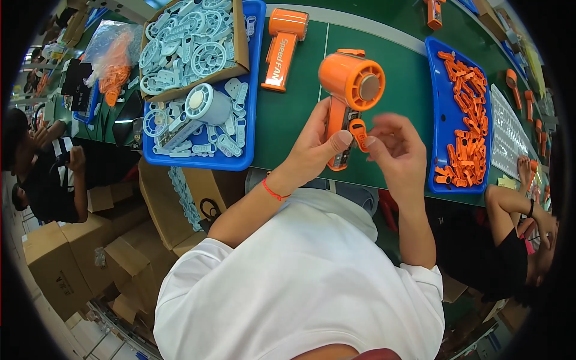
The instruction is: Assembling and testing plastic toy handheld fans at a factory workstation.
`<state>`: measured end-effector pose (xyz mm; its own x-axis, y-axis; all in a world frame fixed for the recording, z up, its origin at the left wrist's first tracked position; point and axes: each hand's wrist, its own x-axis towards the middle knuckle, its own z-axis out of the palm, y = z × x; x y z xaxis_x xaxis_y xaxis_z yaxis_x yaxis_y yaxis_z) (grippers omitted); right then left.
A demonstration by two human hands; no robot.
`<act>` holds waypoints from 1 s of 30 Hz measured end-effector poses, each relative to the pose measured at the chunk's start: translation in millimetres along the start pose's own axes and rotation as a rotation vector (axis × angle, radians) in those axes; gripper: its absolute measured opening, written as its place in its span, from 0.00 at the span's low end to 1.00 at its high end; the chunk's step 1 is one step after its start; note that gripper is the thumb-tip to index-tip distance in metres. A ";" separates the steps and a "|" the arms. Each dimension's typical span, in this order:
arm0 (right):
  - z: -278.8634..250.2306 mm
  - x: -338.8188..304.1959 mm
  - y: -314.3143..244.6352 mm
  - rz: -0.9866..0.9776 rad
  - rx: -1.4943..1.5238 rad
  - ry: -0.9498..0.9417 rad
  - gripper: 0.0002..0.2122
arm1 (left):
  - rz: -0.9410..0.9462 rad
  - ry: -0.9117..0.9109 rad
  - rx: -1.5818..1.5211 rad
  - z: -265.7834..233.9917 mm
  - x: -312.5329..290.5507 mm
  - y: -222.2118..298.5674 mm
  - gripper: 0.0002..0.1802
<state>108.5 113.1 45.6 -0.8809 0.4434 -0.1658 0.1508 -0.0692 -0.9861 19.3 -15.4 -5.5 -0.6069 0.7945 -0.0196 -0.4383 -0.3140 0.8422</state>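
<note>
Over a green table (pixel 288 132), the left hand (pixel 315 144) grips an orange plastic, cylinder-headed handheld fan (pixel 345 75), seemingly steadying it for the blurred right hand (pixel 397 147), whose thumb meets a small oblong orange plastic piece (pixel 358 132), whether pinched unclear.

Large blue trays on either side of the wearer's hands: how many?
2. The left tray is left of the left hand, bearing light-blue parts; the right tray is right of the right hand, holding orange parts. Others may be hidden.
</note>
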 end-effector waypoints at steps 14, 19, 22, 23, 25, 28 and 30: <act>4.9 1.2 11.1 -0.051 -0.126 0.090 0.12 | -0.034 0.080 0.138 4.2 -4.1 -1.1 0.40; 2.3 3.2 12.2 -0.003 -0.035 0.098 0.13 | -0.061 0.012 0.304 -0.5 -1.9 7.2 0.45; 3.1 1.9 14.2 0.023 -0.029 0.134 0.13 | 0.020 -0.007 0.513 0.6 -2.3 6.2 0.46; 3.7 1.4 15.0 0.025 -0.029 0.155 0.13 | 0.090 -0.005 0.645 1.0 -2.8 4.4 0.46; 2.4 1.5 13.2 0.068 -0.062 0.146 0.12 | 0.078 0.011 0.714 1.1 -4.6 -0.2 0.47; -1.5 3.9 19.1 0.065 -0.049 0.120 0.11 | 0.082 0.024 0.814 2.8 -4.6 -2.8 0.47; -3.1 6.3 20.8 0.019 -0.003 0.103 0.10 | 0.101 0.022 0.844 4.0 -4.0 -2.5 0.47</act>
<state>107.5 117.2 24.1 -0.8272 0.5315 -0.1824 0.1681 -0.0755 -0.9829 25.5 -15.7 -5.3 -0.6329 0.7707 0.0739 0.2546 0.1170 0.9599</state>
